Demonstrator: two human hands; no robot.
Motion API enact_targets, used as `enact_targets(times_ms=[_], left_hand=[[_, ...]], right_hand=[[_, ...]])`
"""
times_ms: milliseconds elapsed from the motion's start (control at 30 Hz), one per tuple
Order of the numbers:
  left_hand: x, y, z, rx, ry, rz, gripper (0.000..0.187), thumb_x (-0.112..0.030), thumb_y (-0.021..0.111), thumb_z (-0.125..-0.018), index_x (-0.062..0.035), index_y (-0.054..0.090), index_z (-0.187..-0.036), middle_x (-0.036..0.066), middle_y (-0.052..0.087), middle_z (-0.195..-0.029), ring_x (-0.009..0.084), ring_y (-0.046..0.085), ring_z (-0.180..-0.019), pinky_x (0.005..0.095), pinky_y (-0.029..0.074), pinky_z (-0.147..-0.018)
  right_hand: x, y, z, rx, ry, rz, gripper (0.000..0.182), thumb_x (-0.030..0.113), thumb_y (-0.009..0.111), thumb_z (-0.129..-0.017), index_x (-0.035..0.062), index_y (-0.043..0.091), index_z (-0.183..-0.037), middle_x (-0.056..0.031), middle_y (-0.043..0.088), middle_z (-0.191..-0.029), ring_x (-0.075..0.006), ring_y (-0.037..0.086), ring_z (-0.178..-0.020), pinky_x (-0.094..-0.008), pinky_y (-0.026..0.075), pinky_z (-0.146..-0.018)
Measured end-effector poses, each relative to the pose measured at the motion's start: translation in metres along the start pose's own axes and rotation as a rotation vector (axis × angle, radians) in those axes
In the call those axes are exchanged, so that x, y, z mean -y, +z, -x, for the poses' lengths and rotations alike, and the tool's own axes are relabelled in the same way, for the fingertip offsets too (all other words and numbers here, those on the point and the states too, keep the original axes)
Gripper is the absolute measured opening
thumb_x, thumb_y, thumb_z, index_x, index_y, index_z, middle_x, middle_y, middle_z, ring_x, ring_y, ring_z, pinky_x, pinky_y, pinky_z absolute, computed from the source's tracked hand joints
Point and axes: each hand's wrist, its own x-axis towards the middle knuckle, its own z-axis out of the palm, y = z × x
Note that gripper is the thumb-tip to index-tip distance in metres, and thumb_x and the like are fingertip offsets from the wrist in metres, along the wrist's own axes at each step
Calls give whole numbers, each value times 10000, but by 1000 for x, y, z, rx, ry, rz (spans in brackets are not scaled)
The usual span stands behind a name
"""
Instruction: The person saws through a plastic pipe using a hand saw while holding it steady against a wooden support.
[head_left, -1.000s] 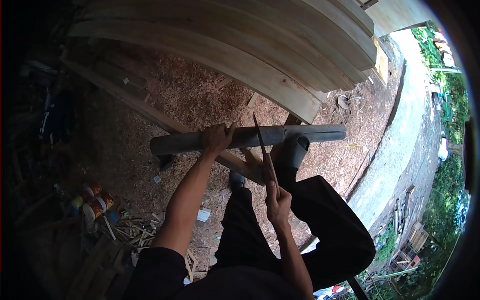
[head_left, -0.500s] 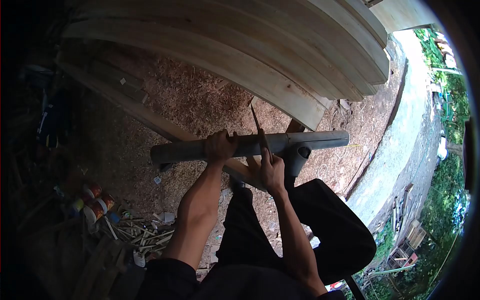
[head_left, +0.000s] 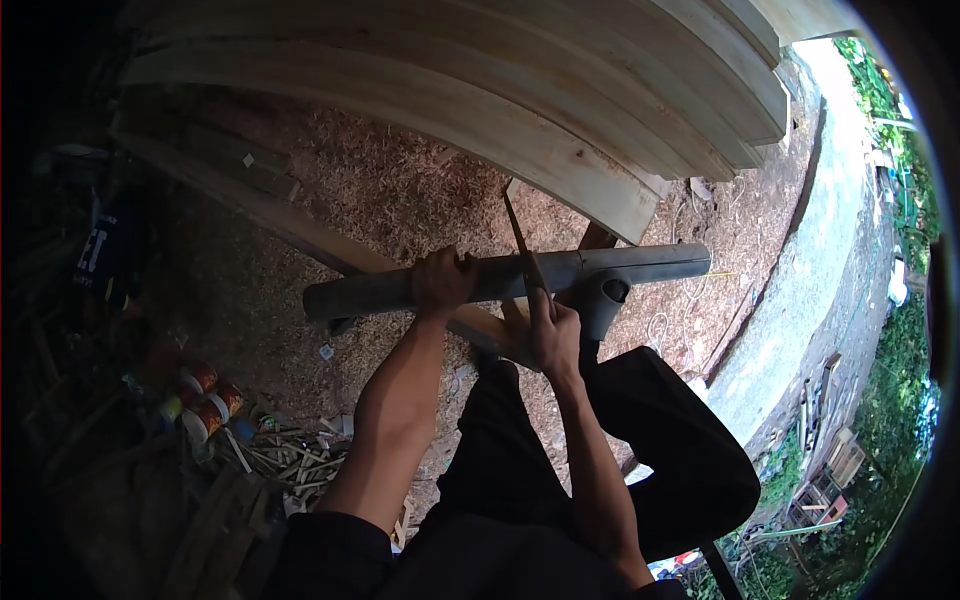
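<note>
A long grey pipe lies across a wooden support in front of my legs. Fingers wrapped over its left half, my left hand holds it. Close to the pipe's near side, my right hand is closed around the handle end of a thin, dark, saw-like blade, seen nearly edge-on. That blade crosses over the pipe and points away from me; its teeth cannot be made out. Right of it, a dark line runs along the pipe. A grey rounded piece with a dark opening, perhaps footwear, touches the pipe beside my raised leg.
Long pale boards are stacked above the pipe. A wooden beam runs diagonally underneath. Wood shavings cover the ground. Scrap sticks and red-and-white tins lie at lower left. A person is in the shade at left.
My right hand sits slightly farther from the pipe, toward me, with the blade. My left hand keeps its hold on the pipe. The whole view has shifted a little.
</note>
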Motion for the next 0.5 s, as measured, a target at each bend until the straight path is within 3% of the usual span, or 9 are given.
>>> enact_targets(times_ms=[67, 167, 200, 267, 333, 400, 500], left_hand=[[-1, -3, 5, 35, -27, 20, 289, -340, 613, -784, -59, 639, -719, 164, 653, -730, 364, 635, -721, 466, 503, -707], [-2, -1, -1, 10, -38, 11, 275, -332, 623, -787, -71, 634, -700, 168, 650, -731, 367, 632, -746, 470, 500, -707], [-2, 1, 0, -24, -26, -20, 273, -325, 623, -786, -68, 633, -694, 172, 651, -728, 369, 633, -739, 473, 502, -698], [1, 5, -1, -6, -19, -11, 275, -318, 618, -790, -63, 634, -691, 179, 654, -727, 372, 635, -728, 476, 504, -693], [4, 7, 1, 18, -4, -4, 277, -312, 613, -793, -57, 636, -688, 186, 656, -726, 374, 637, -718, 478, 506, -688], [4, 4, -4, 82, -15, 53, 315, -335, 581, -800, -51, 641, -677, 187, 660, -705, 367, 650, -670, 464, 516, -708], [-4, -7, -5, 125, -63, 17, 292, -304, 584, -806, -43, 649, -690, 188, 666, -735, 387, 640, -711, 481, 512, -701]], right_hand=[[11, -5, 14, -7, -45, 102, 548, 408, 535, -941, -95, 580, -728, -34, 460, -537, -81, 413, -554, -340, 369, -491], [-13, -44, 90, 5, 138, 64, 460, 346, 551, -941, -83, 659, -815, -17, 467, -540, -60, 415, -555, -306, 347, -480], [-16, -50, 109, -13, 91, 49, 511, 390, 528, -948, -14, 585, -640, 23, 456, -503, -50, 420, -457, -259, 291, -421], [-20, -47, 109, -19, 68, 97, 505, 377, 541, -939, -29, 583, -643, 3, 466, -494, -63, 424, -459, -277, 302, -421], [-21, -22, 60, -40, -77, 178, 519, 383, 530, -940, -47, 574, -654, -19, 461, -488, -74, 422, -466, -298, 316, -427], [1, 20, -39, -3, -78, 164, 541, 404, 518, -943, -58, 558, -664, -38, 458, -503, -80, 422, -479, -314, 331, -436], [-6, 10, -25, -49, -78, 133, 560, 431, 496, -952, -46, 566, -666, -11, 456, -523, -65, 404, -481, -292, 309, -429]])
